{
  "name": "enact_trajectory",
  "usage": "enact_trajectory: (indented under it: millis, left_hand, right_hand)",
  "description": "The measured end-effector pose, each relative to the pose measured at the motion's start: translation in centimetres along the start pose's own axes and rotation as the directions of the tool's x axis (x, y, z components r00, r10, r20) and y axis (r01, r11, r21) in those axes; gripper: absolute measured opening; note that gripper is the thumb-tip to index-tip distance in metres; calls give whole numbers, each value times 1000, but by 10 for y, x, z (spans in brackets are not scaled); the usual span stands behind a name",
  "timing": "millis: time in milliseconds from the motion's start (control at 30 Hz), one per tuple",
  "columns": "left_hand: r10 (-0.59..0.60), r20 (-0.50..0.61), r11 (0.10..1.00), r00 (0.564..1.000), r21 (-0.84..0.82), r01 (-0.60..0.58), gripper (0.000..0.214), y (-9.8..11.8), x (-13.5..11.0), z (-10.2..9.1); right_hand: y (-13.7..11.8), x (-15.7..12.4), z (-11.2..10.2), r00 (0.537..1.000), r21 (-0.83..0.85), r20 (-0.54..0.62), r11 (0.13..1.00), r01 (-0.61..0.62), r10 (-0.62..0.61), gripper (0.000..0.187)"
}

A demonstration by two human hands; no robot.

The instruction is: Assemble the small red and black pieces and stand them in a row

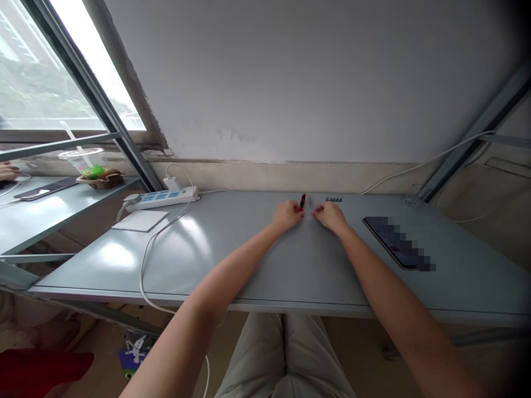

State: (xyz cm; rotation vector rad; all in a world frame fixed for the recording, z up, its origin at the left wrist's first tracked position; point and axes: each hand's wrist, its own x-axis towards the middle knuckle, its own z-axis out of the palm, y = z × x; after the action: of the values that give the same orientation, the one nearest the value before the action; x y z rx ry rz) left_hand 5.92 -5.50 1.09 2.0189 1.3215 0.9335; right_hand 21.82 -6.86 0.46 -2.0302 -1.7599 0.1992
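My left hand (289,215) is closed near the back of the grey table, its fingertips at the lower end of a small red-and-black stick-like tool (302,201). The tool's exact kind is too small to tell. Just to the right, my right hand (331,215) has its fingers pinched together. A thin, clear, plastic-looking piece (310,200) shows faintly between the two hands; what the right fingers hold is too small to make out. Behind the right hand, several small dark pieces (334,199) stand in a row.
A phone (392,243) lies to the right on the grey table (249,276). At left are a white power strip (161,199), a white flat pad (141,220) and a loose cable (145,260). A plastic cup (85,160) and another person's hand (7,171) are at the neighbouring table.
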Motion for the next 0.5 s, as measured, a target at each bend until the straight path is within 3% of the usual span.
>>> enact_trajectory:
  millis: [167, 300, 500]
  left_hand:
    - [-29, -17, 995, 999, 97, 30, 6, 2, 6, 10]
    - [13, -34, 987, 999, 160, -7, 7, 0, 4, 17]
    - [-36, 11, 936, 999, 351, 30, 15, 0, 3, 22]
  right_hand:
    - [-4, -2, 2, 1000, 17, -13, 1000, 8, -8, 16]
    - [-5, -3, 5, 1000, -13, 4, 999, 31, -31, 17]
    - [-3, -3, 9, 998, -43, 57, 999, 16, -14, 20]
